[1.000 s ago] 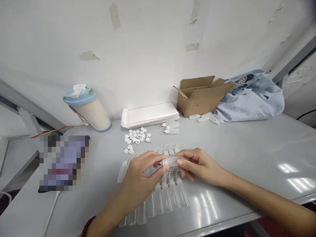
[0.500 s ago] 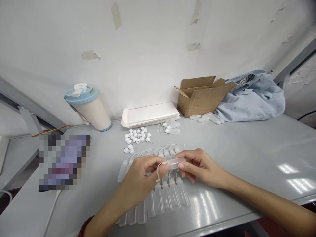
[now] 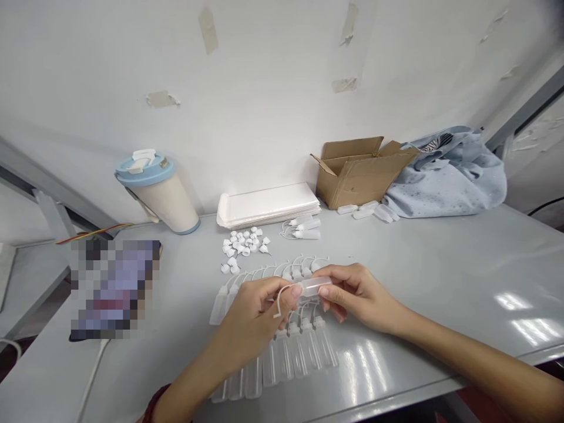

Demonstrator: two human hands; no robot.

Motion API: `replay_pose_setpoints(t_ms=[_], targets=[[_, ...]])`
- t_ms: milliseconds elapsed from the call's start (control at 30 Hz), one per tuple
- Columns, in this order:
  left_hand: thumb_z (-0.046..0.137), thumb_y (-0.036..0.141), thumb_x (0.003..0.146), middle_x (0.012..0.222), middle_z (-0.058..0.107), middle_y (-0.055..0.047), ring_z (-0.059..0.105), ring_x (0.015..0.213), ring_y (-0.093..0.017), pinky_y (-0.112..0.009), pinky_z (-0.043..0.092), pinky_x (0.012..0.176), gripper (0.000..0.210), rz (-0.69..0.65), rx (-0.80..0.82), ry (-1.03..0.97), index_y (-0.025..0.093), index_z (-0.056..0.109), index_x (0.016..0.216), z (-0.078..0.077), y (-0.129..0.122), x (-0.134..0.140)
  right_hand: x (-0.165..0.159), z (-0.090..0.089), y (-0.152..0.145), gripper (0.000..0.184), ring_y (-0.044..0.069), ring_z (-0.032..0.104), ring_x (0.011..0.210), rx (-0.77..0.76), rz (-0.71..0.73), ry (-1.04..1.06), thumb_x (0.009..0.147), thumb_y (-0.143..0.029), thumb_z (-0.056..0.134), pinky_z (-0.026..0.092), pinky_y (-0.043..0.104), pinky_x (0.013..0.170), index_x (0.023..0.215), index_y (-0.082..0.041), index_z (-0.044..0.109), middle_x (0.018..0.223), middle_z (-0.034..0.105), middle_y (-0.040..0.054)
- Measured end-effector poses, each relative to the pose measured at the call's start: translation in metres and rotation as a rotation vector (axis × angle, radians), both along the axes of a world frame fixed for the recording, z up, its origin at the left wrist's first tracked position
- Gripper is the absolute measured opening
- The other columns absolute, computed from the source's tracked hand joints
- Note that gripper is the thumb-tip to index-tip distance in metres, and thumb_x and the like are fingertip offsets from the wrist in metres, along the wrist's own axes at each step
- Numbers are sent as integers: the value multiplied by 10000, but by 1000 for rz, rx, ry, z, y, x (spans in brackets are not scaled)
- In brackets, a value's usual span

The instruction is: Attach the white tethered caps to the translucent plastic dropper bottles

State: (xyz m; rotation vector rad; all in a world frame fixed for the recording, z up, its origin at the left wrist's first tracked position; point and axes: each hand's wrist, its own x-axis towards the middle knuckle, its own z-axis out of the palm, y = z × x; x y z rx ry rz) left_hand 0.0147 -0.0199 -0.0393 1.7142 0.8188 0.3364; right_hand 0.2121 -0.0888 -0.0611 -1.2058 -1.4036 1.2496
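White wall (image 3: 273, 88) backs a grey desk (image 3: 423, 264), over which a translucent bottle (image 3: 314, 286) is held sideways above the rows of laid-out bottles (image 3: 301, 352), its neck toward nine o'clock. Both hands are closed on it: the left hand (image 3: 259, 308) pinches the neck end, while the right hand (image 3: 359, 296) grips the base end with thumb and fingertips. A second ago its strap (image 3: 279, 299) hung toward six o'clock; now it arcs across the left hand toward eight. From the bottle, white caps (image 3: 247, 251) at ten o'clock and the cardboard box (image 3: 363, 185) at one have kept their places.
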Motion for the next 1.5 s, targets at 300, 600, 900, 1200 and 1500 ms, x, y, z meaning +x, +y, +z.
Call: replay_pose_setpoints(t_ms=[300, 600, 900, 1200, 1500], targets=[[522, 322, 888, 660, 535, 18, 476, 585, -115, -212, 386, 527, 195, -37, 286, -60, 187, 647, 824, -2, -1, -1, 0, -2, 0, 327, 57, 439, 392, -31, 13, -39, 891, -439, 532, 338, 176, 405, 815, -128, 600, 511, 485, -53], [473, 355, 924, 718, 586, 8, 513, 639, -122, -216, 388, 559, 243, -31, 373, -26, 206, 663, 894, -3, -2, 0, 0, -3, 0, 345, 62, 441, 402, -69, 18, 17, 884, -467, 535, 359, 184, 419, 830, -133, 601, 514, 486, -55], [411, 410, 942, 609, 532, 15, 474, 572, -119, -237, 355, 540, 406, -73, 337, 33, 170, 567, 653, -2, -4, 0, -1, -4, -1, 337, 69, 434, 408, -11, 34, -63, 903, -455, 507, 337, 190, 425, 794, -145, 579, 488, 472, -56], [425, 290, 957, 655, 489, 10, 436, 591, -116, -232, 344, 561, 264, -115, 589, -61, 157, 593, 802, -5, -7, -1, -1, -5, -1, 394, 64, 377, 334, -128, 104, 106, 918, -487, 456, 291, 191, 397, 675, -177, 474, 385, 379, -95], [438, 274, 942, 666, 519, 3, 456, 589, -118, -224, 369, 556, 226, -94, 596, -80, 169, 592, 814, -4, -8, 0, -2, -3, 1, 430, 85, 449, 415, -91, 61, 100, 905, -499, 474, 360, 219, 456, 656, -156, 546, 460, 388, -69]])
